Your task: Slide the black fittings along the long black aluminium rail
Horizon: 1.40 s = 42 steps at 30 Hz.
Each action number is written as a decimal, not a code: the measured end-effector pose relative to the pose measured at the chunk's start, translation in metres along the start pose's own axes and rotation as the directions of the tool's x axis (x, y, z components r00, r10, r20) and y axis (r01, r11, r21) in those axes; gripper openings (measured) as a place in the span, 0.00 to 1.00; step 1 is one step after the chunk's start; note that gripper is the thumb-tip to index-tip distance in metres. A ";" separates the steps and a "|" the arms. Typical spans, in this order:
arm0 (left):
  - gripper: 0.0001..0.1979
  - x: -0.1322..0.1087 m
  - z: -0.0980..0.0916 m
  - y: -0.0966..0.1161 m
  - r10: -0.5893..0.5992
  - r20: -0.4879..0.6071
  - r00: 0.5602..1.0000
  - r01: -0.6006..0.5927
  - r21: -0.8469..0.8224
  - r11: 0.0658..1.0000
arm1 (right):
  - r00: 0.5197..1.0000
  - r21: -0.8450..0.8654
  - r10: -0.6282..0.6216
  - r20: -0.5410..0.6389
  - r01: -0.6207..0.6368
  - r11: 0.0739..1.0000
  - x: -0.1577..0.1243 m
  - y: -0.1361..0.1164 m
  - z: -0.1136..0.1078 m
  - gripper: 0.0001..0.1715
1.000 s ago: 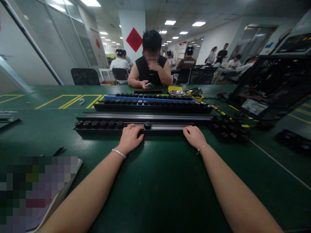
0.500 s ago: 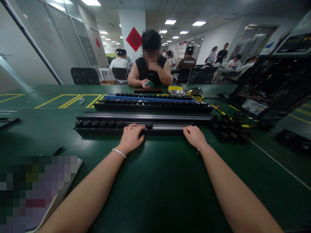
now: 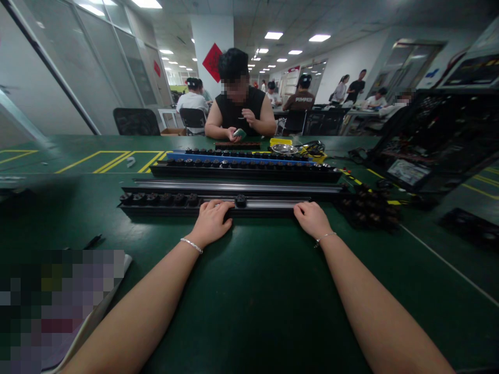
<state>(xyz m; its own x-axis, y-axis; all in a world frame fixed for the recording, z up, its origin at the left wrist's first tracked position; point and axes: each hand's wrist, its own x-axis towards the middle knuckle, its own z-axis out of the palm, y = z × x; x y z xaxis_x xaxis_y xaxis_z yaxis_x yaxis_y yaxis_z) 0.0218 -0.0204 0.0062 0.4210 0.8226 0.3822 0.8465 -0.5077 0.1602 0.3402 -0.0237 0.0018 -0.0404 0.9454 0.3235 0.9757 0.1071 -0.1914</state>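
Note:
A long black channel rail [image 3: 171,212] lies across the green table in front of me. Small black round parts [image 3: 152,199] fill its left stretch in a row, and a single black round part [image 3: 240,200] sits apart near the middle. My left hand [image 3: 212,221] grips the rail's near wall, fingers bent over it and thumb low in front. Its fingertips are beside the single part; whether they touch it I cannot tell. At the rail's right end, my right hand [image 3: 313,218] is closed around the edge with curled fingers.
Behind lie another black rail [image 3: 234,186], a filled rail [image 3: 249,171] and a blue strip [image 3: 179,157]. A heap of black parts [image 3: 368,208] and a dark open casing [image 3: 413,140] stand right. Across the table sits a person [image 3: 241,104] holding a phone.
My left hand and the single round part have shifted very slightly right. My right hand stays put. The person opposite has lowered a hand from the face.

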 end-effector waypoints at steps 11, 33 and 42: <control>0.22 0.001 0.000 0.002 -0.005 0.028 1.000 0.006 -0.022 1.000 | 0.990 0.056 -0.022 -0.138 0.030 0.998 0.001 -0.015 -0.001 0.16; 0.25 0.004 0.005 0.004 -0.052 0.047 0.998 0.054 -0.047 0.997 | 0.990 0.318 0.136 -0.038 -0.117 0.941 0.030 -0.137 0.018 0.20; 0.25 0.004 0.004 0.005 -0.050 0.051 0.997 0.053 -0.054 0.997 | 0.990 0.263 0.134 -0.032 -0.122 0.957 0.030 -0.140 0.020 0.23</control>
<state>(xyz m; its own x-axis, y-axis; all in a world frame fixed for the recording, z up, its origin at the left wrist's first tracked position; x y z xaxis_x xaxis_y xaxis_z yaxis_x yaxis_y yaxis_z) 0.0289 -0.0188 0.0053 0.3942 0.8589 0.3270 0.8487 -0.4767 0.2290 0.1982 -0.0041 0.0193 0.0980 0.9410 0.3240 0.8820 0.0686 -0.4662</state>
